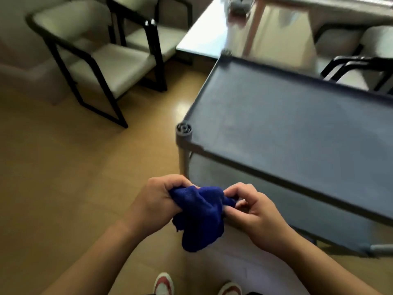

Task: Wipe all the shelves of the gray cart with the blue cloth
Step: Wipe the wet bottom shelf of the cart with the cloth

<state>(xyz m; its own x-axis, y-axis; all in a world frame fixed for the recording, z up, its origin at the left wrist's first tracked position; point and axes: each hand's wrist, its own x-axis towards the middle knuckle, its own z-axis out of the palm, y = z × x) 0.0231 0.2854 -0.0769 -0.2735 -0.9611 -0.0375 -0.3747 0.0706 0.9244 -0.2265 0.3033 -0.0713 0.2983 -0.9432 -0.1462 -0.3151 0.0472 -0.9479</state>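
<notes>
The blue cloth (pixel 198 211) is hanging bunched and crumpled, deep blue and fuzzy, in the air between both hands. The left hand (pixel 156 202) is gripping its left edge with fingers curled tight; the right hand (pixel 253 211) is pinching the opposite edge between thumb and fingertips. The gray cart (pixel 287 133) is standing just beyond the right fingers, not touching the cloth.

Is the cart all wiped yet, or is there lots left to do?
Nothing looks wiped yet. Both hands, left hand and right hand, hold the bunched blue cloth in the air in front of the gray cart, apart from it. The top shelf is bare, with no cloth on it. So the top shelf and the lower shelf are probably all left to wipe.
</notes>
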